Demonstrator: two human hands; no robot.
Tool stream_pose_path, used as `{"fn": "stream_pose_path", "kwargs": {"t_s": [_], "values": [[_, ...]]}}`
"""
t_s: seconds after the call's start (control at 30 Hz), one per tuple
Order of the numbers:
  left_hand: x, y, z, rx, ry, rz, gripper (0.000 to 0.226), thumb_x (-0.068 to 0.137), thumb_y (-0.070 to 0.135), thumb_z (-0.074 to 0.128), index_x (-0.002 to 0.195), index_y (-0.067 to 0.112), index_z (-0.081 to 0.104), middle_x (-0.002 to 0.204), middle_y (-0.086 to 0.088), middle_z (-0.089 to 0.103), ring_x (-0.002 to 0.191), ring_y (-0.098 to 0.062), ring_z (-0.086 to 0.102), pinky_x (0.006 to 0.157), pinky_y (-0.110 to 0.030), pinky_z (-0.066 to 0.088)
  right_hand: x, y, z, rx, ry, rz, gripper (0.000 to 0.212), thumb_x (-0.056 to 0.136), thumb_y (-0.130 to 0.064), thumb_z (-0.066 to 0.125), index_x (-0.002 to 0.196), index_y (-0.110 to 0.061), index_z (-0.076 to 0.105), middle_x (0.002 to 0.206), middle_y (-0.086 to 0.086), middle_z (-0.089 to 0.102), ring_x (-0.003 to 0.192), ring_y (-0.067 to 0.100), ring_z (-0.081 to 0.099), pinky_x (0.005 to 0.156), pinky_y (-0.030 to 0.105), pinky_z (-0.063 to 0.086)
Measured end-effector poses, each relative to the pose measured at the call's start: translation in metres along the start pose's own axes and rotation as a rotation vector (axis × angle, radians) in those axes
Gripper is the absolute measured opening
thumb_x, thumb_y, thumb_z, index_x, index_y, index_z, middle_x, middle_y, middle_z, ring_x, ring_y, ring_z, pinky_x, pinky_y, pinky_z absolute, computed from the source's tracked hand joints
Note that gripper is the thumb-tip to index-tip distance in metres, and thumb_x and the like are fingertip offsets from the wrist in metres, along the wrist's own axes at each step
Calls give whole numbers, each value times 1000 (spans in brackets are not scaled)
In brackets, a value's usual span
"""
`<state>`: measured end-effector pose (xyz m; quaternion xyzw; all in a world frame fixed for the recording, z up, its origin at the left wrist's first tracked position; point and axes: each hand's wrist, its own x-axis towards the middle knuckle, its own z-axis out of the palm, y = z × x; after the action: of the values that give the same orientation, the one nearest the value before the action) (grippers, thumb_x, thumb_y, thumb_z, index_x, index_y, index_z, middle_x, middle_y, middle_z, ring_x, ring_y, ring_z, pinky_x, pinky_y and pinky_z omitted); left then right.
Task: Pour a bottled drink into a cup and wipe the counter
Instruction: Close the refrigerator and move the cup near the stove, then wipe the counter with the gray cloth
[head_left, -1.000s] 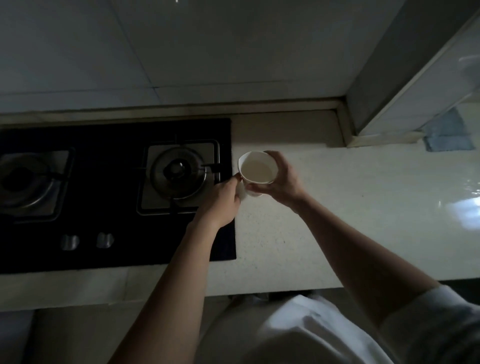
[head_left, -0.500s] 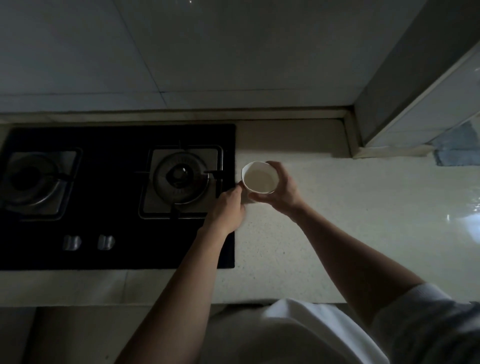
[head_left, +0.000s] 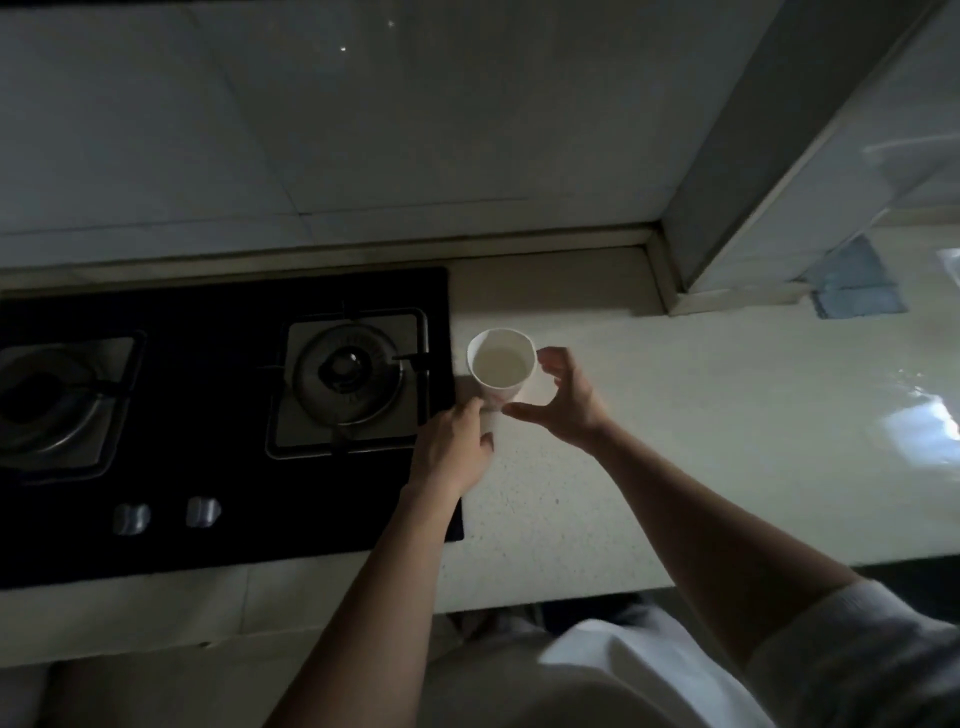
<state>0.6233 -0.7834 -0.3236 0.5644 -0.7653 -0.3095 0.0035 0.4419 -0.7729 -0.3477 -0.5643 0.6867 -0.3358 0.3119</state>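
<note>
A white paper cup (head_left: 501, 364) holding a pale drink stands on the light counter (head_left: 701, 441), just right of the black hob. My left hand (head_left: 454, 449) reaches in from below and pinches the cup's lower wall between forefinger and thumb. My right hand (head_left: 563, 402) hovers to the right of the cup, with fingers and thumb spread in a wide curve around it and a gap between them and the cup. No bottle is in view.
A black gas hob (head_left: 223, 415) with two burners and two knobs fills the left side. A blue cloth (head_left: 857, 288) lies at the back right beside a cabinet corner (head_left: 727, 249). A tiled wall runs behind, and the counter's front edge is near my body.
My right hand has let go of the cup and spread away from it. The cup now stands on the counter, and my left hand has stayed at its lower wall.
</note>
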Motion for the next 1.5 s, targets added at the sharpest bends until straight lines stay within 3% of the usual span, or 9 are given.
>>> {"fn": "stream_pose_path", "kwargs": {"t_s": [0.07,0.13,0.27,0.47,0.6,0.93,1.17,1.5], "values": [[-2,3,6,25,-45,31,39,94,27,57,133,20,54,132,-5,60,120,-27,57,97,-38,49,-19,8,-10,-49,30,18,78,66,-32,89,123,-2,46,119,13,56,107,24,55,93,29,49],[-4,13,11,35,-79,63,41,95,25,57,136,19,54,138,-4,57,126,-26,54,102,-36,45,-36,12,-23,-85,58,43,73,72,-36,85,126,-3,47,122,13,56,109,23,55,95,35,50],[-9,47,15,38,-73,142,39,96,29,56,134,21,56,138,-2,58,125,-25,55,103,-37,45,-64,23,-52,-147,127,99,63,82,-40,76,127,-6,50,125,12,58,112,23,57,93,31,47],[-28,111,21,67,41,234,35,93,27,57,127,21,60,131,-1,61,120,-22,58,98,-35,48,-95,46,-119,-270,162,-12,51,86,-37,71,124,-7,56,123,13,61,113,27,60,95,33,47],[-46,181,46,117,76,281,34,92,27,56,126,22,61,129,-1,62,117,-24,59,97,-37,48,-136,84,-180,-254,217,-16,45,85,-33,73,118,-7,59,117,13,63,107,30,62,91,38,51],[-80,352,130,218,35,418,32,96,35,52,127,26,60,131,2,61,113,-21,60,93,-35,50,-229,162,-319,-282,295,72,42,89,-35,68,120,-8,57,119,11,61,108,27,59,90,35,48],[-58,409,144,239,14,441,33,96,36,53,127,27,60,131,3,61,115,-21,59,94,-33,48,-222,189,-366,-216,336,155,39,88,-33,69,118,-9,59,116,11,63,104,27,61,88,33,48],[40,496,170,96,-60,475,33,96,35,53,127,26,61,131,4,63,116,-23,60,95,-33,48,-189,234,-463,-374,321,305,36,89,-31,69,118,-13,60,116,5,63,106,23,61,86,29,46]]}}
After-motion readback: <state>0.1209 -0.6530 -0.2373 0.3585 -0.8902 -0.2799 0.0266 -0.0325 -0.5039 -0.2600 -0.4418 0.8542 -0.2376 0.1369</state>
